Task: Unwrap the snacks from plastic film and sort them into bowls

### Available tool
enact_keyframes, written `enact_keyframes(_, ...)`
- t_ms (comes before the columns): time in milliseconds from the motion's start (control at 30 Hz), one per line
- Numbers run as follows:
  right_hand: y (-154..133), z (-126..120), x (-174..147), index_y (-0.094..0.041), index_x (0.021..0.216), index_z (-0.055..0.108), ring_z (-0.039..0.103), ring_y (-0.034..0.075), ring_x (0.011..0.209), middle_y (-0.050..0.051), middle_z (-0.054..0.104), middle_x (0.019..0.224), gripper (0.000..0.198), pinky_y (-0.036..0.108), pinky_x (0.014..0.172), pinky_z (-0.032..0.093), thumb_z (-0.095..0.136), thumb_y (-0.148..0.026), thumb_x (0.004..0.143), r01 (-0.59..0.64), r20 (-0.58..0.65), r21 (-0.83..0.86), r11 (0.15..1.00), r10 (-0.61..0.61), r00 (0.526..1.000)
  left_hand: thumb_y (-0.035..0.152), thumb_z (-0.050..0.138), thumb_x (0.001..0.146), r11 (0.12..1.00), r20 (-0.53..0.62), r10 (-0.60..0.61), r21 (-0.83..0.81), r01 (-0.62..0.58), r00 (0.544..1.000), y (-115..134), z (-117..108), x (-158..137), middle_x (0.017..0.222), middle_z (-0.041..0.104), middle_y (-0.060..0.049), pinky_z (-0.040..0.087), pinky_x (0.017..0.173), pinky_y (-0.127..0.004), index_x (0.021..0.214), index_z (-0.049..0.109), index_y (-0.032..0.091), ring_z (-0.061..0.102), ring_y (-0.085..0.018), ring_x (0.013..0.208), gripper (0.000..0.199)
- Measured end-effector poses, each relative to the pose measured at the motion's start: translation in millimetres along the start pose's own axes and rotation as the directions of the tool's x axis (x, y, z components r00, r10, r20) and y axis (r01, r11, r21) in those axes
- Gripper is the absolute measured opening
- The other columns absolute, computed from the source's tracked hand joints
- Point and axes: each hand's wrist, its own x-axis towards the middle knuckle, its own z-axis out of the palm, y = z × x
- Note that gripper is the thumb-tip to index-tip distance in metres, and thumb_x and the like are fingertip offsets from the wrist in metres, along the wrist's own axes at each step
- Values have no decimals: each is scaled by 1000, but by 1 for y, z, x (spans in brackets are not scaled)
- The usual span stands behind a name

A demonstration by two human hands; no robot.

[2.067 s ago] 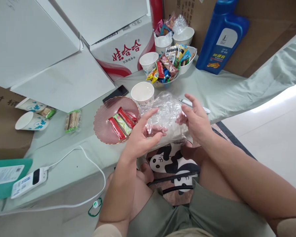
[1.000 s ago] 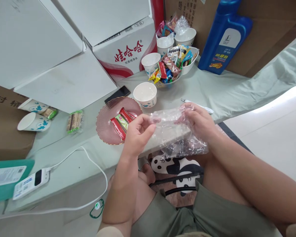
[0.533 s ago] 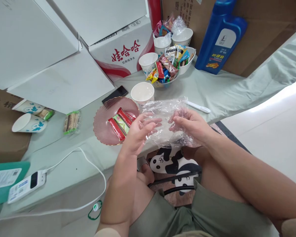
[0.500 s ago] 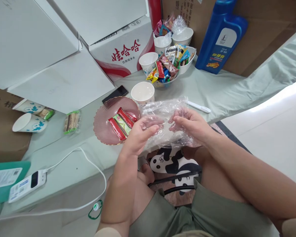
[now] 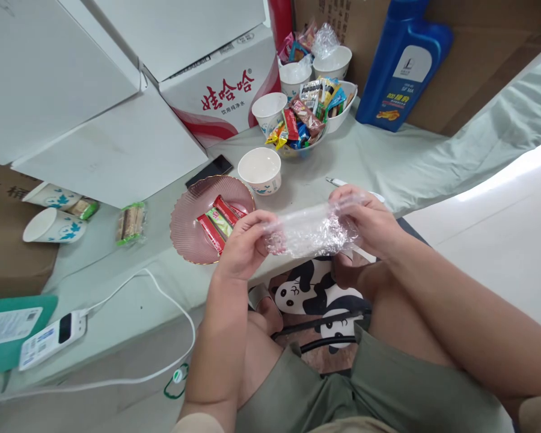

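Observation:
A clear plastic bag (image 5: pixel 309 231) is stretched between my hands in front of the table edge. My left hand (image 5: pixel 247 240) pinches one end of it, and my right hand (image 5: pixel 365 219) grips the other end. Beside my left hand sits a pink ribbed bowl (image 5: pixel 187 225) with a gold rim. In the bowl lie red-wrapped snack bars (image 5: pixel 211 234) and a green-wrapped one (image 5: pixel 222 221), partly hidden by my left hand. A white paper bowl (image 5: pixel 259 170) stands just beyond the bag. Behind my right hand lies a white pen-like stick (image 5: pixel 338 181), partly covered.
Wrapped snacks fill a clear bowl (image 5: pixel 297 151) at the back, near paper cups (image 5: pixel 269 111). A blue jug (image 5: pixel 392 78) stands at the back right. A dark phone (image 5: pixel 207 171) lies behind the pink bowl. At left are a power bank (image 5: pixel 51 340) and its white cable (image 5: pixel 171 296).
My hands have moved apart, and the bag has gone from spread wide to a folded, narrower strip held by its ends. More of the paper bowl now shows.

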Motion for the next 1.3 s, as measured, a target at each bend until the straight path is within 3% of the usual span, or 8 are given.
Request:
enact_keyframes(167,1,-11,0,-22,63,66,61,22,77,8,65,84,37,41,77,51,50,-46,86,177,208,-243,954,-127,970,64,55,79,986,-16,127,111,-124,992,2,-3,3,66,61,-5,47,49,-29,71,64,21,55,-14,54,46)
enact_keyframes(400,4,-11,-4,-23,79,65,61,29,113,10,68,112,18,47,102,45,62,-39,87,404,12,-581,707,-489,872,19,67,73,765,203,183,586,-269,962,1,-3,-7,80,62,1,42,56,-23,91,65,22,51,-11,63,19)
enact_keyframes(567,7,0,-4,-22,78,64,60,18,68,0,63,69,13,32,65,47,66,-35,80,294,420,-565,771,-38,907,14,61,78,640,259,230,686,-346,938,7,2,-14,95,67,-1,49,62,-25,112,66,25,57,-11,68,36)
enact_keyframes(667,9,7,-4,-21,68,60,47,12,54,-3,50,56,15,27,54,36,59,-27,81,181,385,-578,796,70,920,12,62,79,459,131,516,793,-402,847,7,13,-19,109,66,-5,55,80,-32,113,66,24,64,-17,90,36)
enact_keyframes(767,7,10,-6,-20,69,60,46,11,55,-4,50,58,15,26,54,36,60,-28,81,153,353,-473,868,27,935,19,69,80,284,200,634,838,-465,747,4,31,-24,110,67,-8,53,97,-41,102,69,21,64,-23,105,22)
enact_keyframes(967,7,8,-7,-20,89,68,58,15,66,0,64,73,19,29,62,48,64,-38,83,167,417,-272,948,-40,908,25,70,81,625,218,307,688,-369,926,-11,31,-11,117,73,-7,56,85,-31,122,66,21,69,-19,99,41)
enact_keyframes(1167,19,6,2,-23,116,64,65,25,105,10,71,117,44,43,90,52,74,-39,76,285,146,-463,839,-245,959,16,66,78,694,27,262,689,-208,965,-18,17,1,77,70,2,45,53,-22,117,67,20,54,-8,54,40)
enact_keyframes(1300,20,10,3,-21,86,61,60,17,74,0,65,77,16,33,72,48,68,-33,78,281,247,-521,806,-172,954,15,67,77,753,71,293,598,-276,953,-10,15,-5,81,73,1,54,64,-23,116,66,22,66,-11,68,40)
